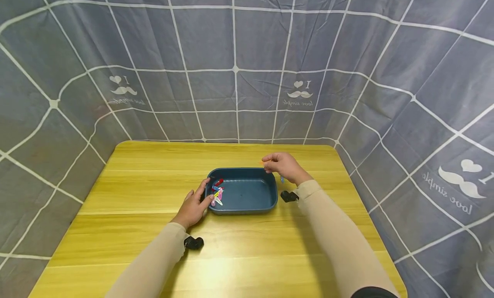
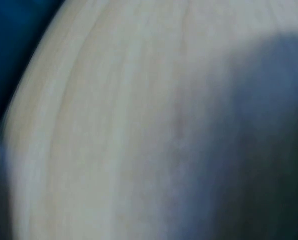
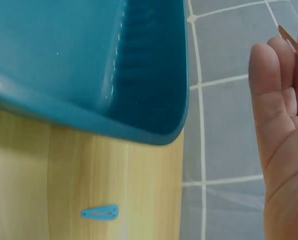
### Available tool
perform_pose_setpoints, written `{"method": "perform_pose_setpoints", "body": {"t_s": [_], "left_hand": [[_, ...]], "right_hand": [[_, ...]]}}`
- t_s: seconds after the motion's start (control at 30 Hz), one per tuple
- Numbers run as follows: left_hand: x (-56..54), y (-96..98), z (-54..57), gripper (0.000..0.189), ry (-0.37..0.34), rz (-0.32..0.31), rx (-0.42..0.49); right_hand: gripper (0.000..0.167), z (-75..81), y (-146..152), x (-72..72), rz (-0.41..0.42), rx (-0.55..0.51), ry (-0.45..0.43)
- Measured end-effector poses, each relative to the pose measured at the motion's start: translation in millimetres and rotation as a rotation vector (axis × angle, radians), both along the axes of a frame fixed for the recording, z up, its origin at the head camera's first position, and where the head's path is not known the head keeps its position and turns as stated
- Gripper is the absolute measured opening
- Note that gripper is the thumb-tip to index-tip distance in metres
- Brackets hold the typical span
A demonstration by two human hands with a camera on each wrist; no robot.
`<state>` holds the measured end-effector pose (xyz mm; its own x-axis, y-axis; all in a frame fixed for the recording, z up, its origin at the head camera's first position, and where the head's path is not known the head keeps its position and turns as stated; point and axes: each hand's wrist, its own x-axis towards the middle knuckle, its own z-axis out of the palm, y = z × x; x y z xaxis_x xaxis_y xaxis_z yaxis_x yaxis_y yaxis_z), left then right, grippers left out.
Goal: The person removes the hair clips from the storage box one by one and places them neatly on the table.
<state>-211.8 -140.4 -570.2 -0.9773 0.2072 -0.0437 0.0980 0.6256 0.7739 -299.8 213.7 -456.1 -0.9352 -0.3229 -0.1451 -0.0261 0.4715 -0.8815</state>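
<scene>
On a yellow table (image 1: 154, 182) sits a blue basin (image 1: 247, 195). My left hand (image 1: 194, 206) rests on its left rim, fingers extended; my right hand (image 1: 283, 164) pinches a slim orange item (image 1: 266, 162) by the far right corner. Coloured clips (image 1: 220, 195) lie inside left, one blue clip (image 3: 100, 212) outside right.

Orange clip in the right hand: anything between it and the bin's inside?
Nothing visible but the bin's rim, at the far right corner near the orange clip; the left hand is at the opposite end.
</scene>
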Motion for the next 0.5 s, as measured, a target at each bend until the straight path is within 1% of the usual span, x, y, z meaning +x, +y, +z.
{"method": "perform_pose_setpoints", "body": {"t_s": [0.17,0.27,0.37,0.5], "left_hand": [[0.2,-0.9,-1.5,0.066,-0.012,0.007,-0.002],[0.2,-1.3,-1.7,0.066,-0.024,0.008,-0.003],[0.2,-1.2,-0.8,0.066,-0.033,0.006,-0.003],[-0.2,-0.5,1.0,0.067,-0.028,-0.001,-0.001]], "right_hand": [[0.034,0.3,8.6,2.8,-0.083,-0.023,0.009],[0.031,-1.0,15.4,3.8,-0.104,-0.035,0.026],[0.024,-3.6,23.5,3.7,-0.121,-0.059,0.039],[0.020,-6.0,32.3,2.6,-0.181,-0.084,0.041]]}}
